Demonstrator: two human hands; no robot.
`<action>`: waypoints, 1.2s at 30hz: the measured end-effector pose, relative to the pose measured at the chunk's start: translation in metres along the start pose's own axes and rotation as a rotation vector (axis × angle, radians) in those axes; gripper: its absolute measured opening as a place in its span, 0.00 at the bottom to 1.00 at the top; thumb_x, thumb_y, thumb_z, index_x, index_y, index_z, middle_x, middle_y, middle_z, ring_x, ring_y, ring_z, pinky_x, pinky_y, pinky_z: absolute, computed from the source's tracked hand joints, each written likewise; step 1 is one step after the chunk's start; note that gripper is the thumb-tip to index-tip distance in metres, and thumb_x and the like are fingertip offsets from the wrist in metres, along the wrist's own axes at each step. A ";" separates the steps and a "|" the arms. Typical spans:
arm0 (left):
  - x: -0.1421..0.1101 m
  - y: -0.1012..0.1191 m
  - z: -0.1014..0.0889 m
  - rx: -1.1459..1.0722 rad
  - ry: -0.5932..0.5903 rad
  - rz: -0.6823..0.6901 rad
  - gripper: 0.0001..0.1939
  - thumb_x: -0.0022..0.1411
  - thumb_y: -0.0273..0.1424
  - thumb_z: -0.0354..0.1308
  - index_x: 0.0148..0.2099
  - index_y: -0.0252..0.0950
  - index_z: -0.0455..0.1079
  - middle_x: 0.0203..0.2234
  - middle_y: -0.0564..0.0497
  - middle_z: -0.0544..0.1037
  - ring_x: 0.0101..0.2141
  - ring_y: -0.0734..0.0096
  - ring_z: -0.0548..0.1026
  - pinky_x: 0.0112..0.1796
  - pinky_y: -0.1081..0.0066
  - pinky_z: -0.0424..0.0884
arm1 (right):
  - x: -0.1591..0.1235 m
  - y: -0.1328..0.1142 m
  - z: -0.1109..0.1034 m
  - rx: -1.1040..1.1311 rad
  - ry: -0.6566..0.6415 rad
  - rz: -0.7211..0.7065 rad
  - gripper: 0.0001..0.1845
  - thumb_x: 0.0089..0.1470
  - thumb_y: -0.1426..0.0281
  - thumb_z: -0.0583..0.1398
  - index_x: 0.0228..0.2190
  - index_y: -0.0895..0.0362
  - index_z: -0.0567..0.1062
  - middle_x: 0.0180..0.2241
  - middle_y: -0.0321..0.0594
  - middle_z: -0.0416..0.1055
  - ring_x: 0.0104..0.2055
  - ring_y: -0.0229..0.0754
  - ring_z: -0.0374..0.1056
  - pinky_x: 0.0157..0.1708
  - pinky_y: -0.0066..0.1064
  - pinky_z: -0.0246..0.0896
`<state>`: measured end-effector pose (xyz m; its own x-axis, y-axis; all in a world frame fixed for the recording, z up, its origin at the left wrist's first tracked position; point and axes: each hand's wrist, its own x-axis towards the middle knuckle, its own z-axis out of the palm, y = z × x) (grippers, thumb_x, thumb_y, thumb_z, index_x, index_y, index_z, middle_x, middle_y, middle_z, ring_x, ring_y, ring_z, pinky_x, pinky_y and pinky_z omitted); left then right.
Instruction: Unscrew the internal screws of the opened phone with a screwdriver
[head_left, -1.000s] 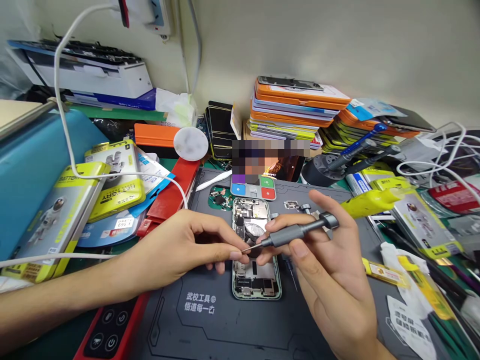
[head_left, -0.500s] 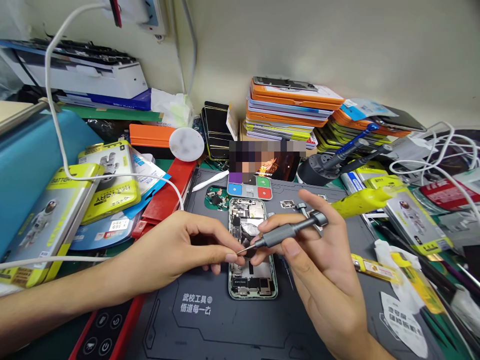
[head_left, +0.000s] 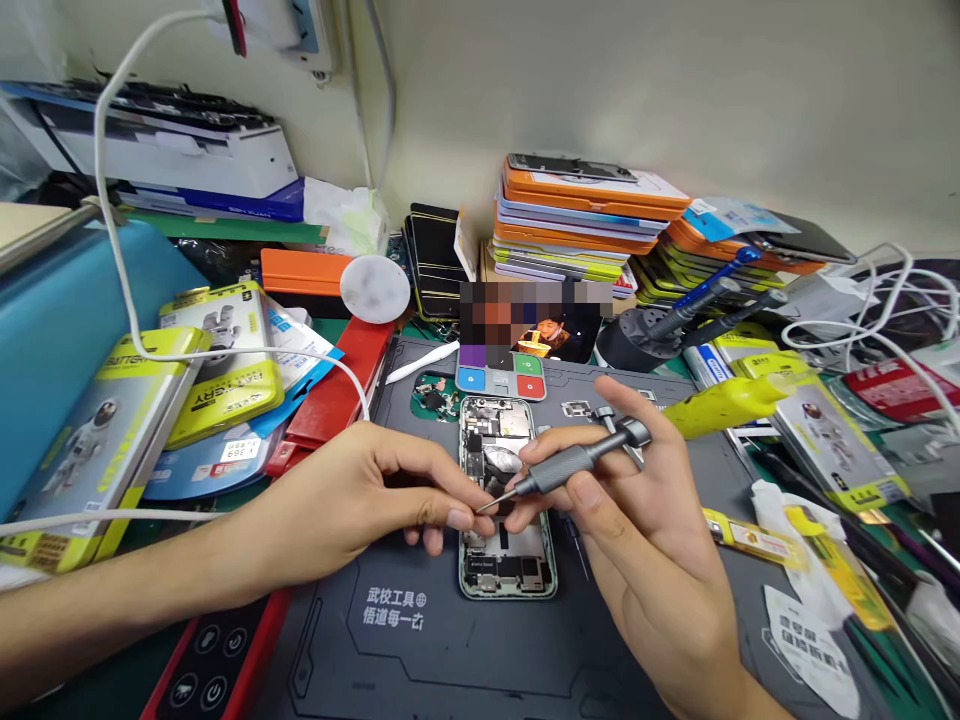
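Note:
My right hand holds a grey precision screwdriver at a slant, thumb and fingers around its knurled handle. Its thin tip points left and reaches the fingertips of my left hand. There the thumb and forefinger are pinched together; whatever lies between them is too small or hidden to make out. Below both hands an opened phone lies on the dark grey mat, its inner parts exposed. My fingers and the screwdriver cover part of its middle.
Beyond the phone are a small magnetic pad with coloured squares and a green circuit board. A yellow bottle and a screwdriver stand are to the right. Battery boxes and a red device lie left.
The screwdriver has shifted very slightly in my right hand, its tip staying at my left fingertips. The picture on the propped screen differs. Otherwise the hands and phone hold their places.

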<state>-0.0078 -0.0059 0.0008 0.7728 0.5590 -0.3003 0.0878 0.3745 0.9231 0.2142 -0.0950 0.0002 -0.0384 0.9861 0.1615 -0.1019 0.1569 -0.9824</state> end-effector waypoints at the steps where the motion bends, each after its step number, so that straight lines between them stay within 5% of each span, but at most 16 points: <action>1: 0.000 0.000 0.000 0.001 -0.001 0.001 0.07 0.72 0.27 0.69 0.44 0.42 0.89 0.39 0.53 0.89 0.32 0.81 0.80 0.35 0.85 0.77 | 0.001 0.000 0.000 0.007 0.000 0.004 0.26 0.78 0.68 0.52 0.68 0.55 0.48 0.50 0.43 0.68 0.44 0.28 0.76 0.46 0.20 0.83; 21: -0.003 -0.001 -0.002 0.036 -0.014 0.017 0.05 0.72 0.33 0.71 0.45 0.41 0.88 0.40 0.52 0.88 0.33 0.80 0.80 0.36 0.83 0.78 | -0.002 0.005 -0.004 -0.002 0.018 0.087 0.32 0.78 0.61 0.55 0.72 0.47 0.45 0.52 0.44 0.67 0.45 0.30 0.76 0.46 0.22 0.83; 36: -0.001 0.002 0.001 0.054 0.002 0.022 0.04 0.72 0.31 0.71 0.43 0.42 0.89 0.40 0.54 0.89 0.32 0.83 0.78 0.34 0.87 0.74 | -0.001 0.000 -0.001 0.011 -0.013 0.030 0.27 0.78 0.67 0.52 0.69 0.54 0.47 0.50 0.44 0.68 0.41 0.27 0.76 0.46 0.20 0.82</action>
<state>-0.0077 -0.0061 0.0036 0.7740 0.5680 -0.2798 0.1041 0.3217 0.9411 0.2153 -0.0958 0.0003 -0.0550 0.9895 0.1334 -0.1119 0.1267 -0.9856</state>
